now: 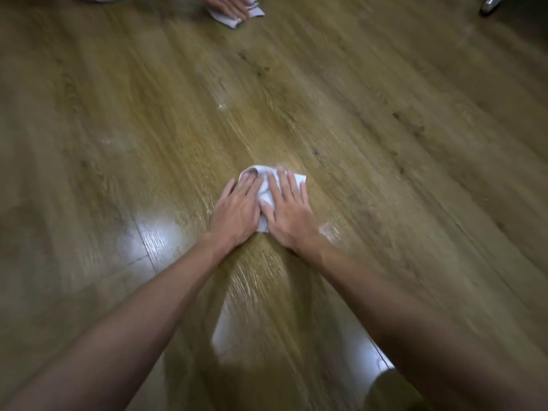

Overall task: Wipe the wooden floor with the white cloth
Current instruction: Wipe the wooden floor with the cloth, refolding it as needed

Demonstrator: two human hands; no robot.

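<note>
A small crumpled white cloth lies on the wooden floor in the middle of the view. My left hand presses flat on its left half, fingers straight and pointing away from me. My right hand presses flat on its right half in the same way. The two hands lie side by side, nearly touching, and cover most of the cloth. Only its far edge and a strip between the hands show. Both arms are stretched out in front of me.
Another person's hand presses a second white cloth on the floor at the top edge. A chair caster stands at the top right. Light glares off the planks at lower left. My knee shows at the bottom right.
</note>
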